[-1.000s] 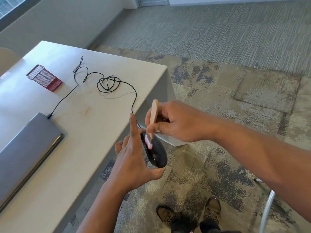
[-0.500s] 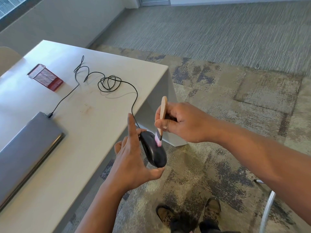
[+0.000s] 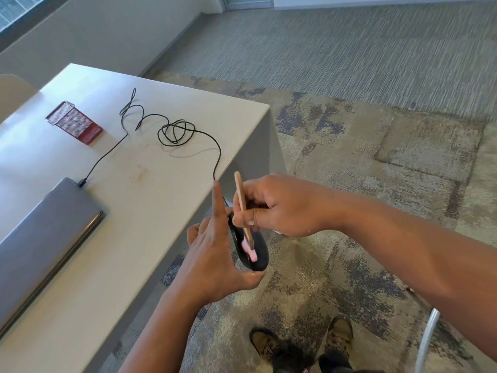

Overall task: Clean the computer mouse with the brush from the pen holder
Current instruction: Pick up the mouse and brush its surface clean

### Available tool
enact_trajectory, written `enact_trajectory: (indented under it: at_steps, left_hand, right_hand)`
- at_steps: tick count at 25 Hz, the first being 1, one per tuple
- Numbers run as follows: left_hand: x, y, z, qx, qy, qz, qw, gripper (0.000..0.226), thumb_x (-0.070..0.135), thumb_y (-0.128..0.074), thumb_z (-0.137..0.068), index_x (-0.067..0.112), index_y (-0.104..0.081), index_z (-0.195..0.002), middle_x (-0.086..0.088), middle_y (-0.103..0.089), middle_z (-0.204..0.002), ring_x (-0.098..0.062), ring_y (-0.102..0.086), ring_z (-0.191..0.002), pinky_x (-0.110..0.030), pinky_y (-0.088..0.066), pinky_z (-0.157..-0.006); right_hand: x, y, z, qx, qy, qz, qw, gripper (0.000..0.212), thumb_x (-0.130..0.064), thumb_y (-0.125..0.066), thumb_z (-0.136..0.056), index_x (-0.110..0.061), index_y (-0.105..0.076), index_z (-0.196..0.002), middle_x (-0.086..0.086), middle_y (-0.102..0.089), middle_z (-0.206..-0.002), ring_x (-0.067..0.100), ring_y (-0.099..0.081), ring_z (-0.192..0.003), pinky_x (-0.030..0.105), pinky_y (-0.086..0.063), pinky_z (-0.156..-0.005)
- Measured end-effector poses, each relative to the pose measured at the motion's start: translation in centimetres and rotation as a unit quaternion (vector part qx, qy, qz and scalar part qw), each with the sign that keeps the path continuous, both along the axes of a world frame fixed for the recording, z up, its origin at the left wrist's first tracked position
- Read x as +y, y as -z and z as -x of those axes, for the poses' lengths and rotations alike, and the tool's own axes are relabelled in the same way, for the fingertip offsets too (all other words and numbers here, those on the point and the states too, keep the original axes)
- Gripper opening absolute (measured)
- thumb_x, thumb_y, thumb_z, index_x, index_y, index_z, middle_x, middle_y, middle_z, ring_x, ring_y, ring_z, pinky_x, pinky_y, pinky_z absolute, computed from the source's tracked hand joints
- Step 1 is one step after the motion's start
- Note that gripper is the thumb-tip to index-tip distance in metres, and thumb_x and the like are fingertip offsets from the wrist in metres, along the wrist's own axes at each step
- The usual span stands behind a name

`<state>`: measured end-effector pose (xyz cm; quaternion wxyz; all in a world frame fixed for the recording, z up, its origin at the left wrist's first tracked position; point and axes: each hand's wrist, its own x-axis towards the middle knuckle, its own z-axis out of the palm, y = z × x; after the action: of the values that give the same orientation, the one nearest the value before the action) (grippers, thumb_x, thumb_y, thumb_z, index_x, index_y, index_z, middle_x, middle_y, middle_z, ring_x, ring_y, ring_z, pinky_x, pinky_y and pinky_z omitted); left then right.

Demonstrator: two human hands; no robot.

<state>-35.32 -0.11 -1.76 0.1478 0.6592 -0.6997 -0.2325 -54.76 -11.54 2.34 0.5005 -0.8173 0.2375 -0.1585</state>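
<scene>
My left hand (image 3: 215, 254) holds the black computer mouse (image 3: 258, 251) on its side, off the table's right edge, with the index finger straight up and the thumb under the mouse. My right hand (image 3: 279, 205) grips a small brush (image 3: 243, 211) with a flat wooden handle. Its pink bristles (image 3: 248, 251) rest on the mouse's upper face near the middle. The mouse's black cable (image 3: 174, 133) runs in loops across the table to the laptop. The red mesh pen holder (image 3: 74, 122) lies tipped on its side at the table's far left.
A closed grey laptop (image 3: 45, 232) lies on the white table (image 3: 150, 189) at the left. Below are patterned carpet and my shoes (image 3: 304, 343). A chair's metal leg (image 3: 427, 337) shows at the bottom right, and part of a chair back (image 3: 13, 90) at far left.
The brush has moved down and back along the mouse, from its front end toward the middle, and the handle has tilted. My left hand has kept the mouse still.
</scene>
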Motion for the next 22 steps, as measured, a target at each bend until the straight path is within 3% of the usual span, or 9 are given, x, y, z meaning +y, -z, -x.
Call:
enact_trajectory:
  at_steps: [3,6,8,11,13,17,19,21,22]
  left_hand:
    - [0.1,0.0,0.1,0.005,0.006,-0.003,1.000,0.169,0.064,-0.086,-0.057,0.041,0.047,-0.158,0.030,-0.046,-0.141,0.002,-0.037,-0.131,-0.022,-0.024,-0.111]
    - [0.2,-0.1,0.2,0.006,0.014,0.008,1.000,0.171,0.064,-0.088,-0.056,0.038,0.045,-0.160,0.034,-0.044,-0.137,0.006,-0.034,-0.119,-0.021,-0.028,-0.108]
    - [0.2,-0.2,0.3,0.003,0.017,0.025,1.000,0.170,0.066,-0.088,-0.056,0.038,0.044,-0.160,0.038,-0.040,-0.135,0.009,-0.031,-0.112,-0.022,-0.029,-0.103]
    - [0.0,-0.3,0.0,-0.001,0.017,0.031,0.999,0.170,0.067,-0.087,-0.057,0.037,0.045,-0.159,0.047,-0.036,-0.135,0.015,-0.030,-0.121,-0.020,-0.023,-0.110]
    - [0.0,-0.2,-0.1,0.000,0.010,0.029,1.000,0.171,0.067,-0.088,-0.056,0.038,0.046,-0.159,0.050,-0.034,-0.137,0.017,-0.028,-0.126,-0.009,-0.010,-0.114]
    - [0.0,-0.1,-0.1,0.002,0.006,0.022,1.000,0.170,0.065,-0.088,-0.057,0.038,0.046,-0.159,0.038,-0.044,-0.137,0.010,-0.034,-0.126,0.004,-0.003,-0.106]
    - [-0.1,-0.3,0.0,0.005,0.007,0.023,1.000,0.169,0.066,-0.086,-0.057,0.038,0.046,-0.159,0.031,-0.046,-0.138,0.010,-0.033,-0.123,0.004,-0.006,-0.105]
    - [-0.1,-0.4,0.1,0.003,0.006,0.025,1.000,0.168,0.067,-0.084,-0.056,0.039,0.046,-0.159,0.026,-0.044,-0.138,0.008,-0.030,-0.114,0.007,-0.006,-0.103]
    - [0.0,-0.5,0.2,0.002,0.009,0.026,1.000,0.168,0.066,-0.085,-0.056,0.039,0.046,-0.159,0.027,-0.042,-0.138,0.007,-0.030,-0.111,0.007,-0.006,-0.104]
  right_hand:
    - [-0.2,0.0,-0.2,-0.002,0.015,0.009,1.000,0.019,-0.037,-0.066,-0.097,-0.019,-0.065,-0.091,-0.002,-0.073,-0.078,0.015,-0.068,-0.071,0.038,-0.058,-0.072]
    - [-0.2,0.1,-0.5,-0.072,0.095,0.064,0.991,0.012,-0.024,-0.071,-0.097,-0.014,-0.066,-0.092,-0.017,-0.064,-0.063,-0.002,-0.060,-0.059,0.013,-0.044,-0.058]
    - [-0.2,0.2,-0.4,-0.120,0.129,0.065,0.982,0.010,-0.021,-0.073,-0.096,-0.013,-0.067,-0.094,-0.021,-0.060,-0.061,-0.007,-0.059,-0.058,0.008,-0.042,-0.059]
    - [-0.1,0.3,-0.1,-0.093,0.091,0.032,0.991,0.009,-0.027,-0.071,-0.097,-0.020,-0.067,-0.092,-0.015,-0.067,-0.068,-0.001,-0.059,-0.059,0.012,-0.045,-0.061]
    - [-0.1,0.2,0.4,-0.047,0.044,0.007,0.998,0.011,-0.030,-0.070,-0.096,-0.023,-0.067,-0.088,-0.009,-0.072,-0.074,0.001,-0.060,-0.062,0.016,-0.048,-0.064]
    - [0.0,-0.2,1.1,-0.043,-0.052,-0.101,0.993,0.008,-0.024,-0.068,-0.097,-0.022,-0.066,-0.089,-0.008,-0.073,-0.076,0.005,-0.067,-0.069,0.023,-0.053,-0.070]
    - [-0.2,-0.3,1.2,-0.073,-0.032,-0.125,0.989,0.007,-0.021,-0.068,-0.097,-0.019,-0.067,-0.091,-0.009,-0.073,-0.076,0.009,-0.068,-0.070,0.026,-0.055,-0.070]
    - [-0.4,-0.2,1.1,-0.089,0.028,-0.068,0.993,0.007,-0.023,-0.071,-0.096,-0.017,-0.068,-0.094,-0.007,-0.073,-0.079,0.012,-0.068,-0.071,0.032,-0.057,-0.072]
    - [-0.4,0.0,1.0,-0.090,0.053,-0.022,0.994,0.009,-0.025,-0.072,-0.095,-0.017,-0.069,-0.095,-0.012,-0.072,-0.076,0.007,-0.066,-0.068,0.026,-0.055,-0.069]
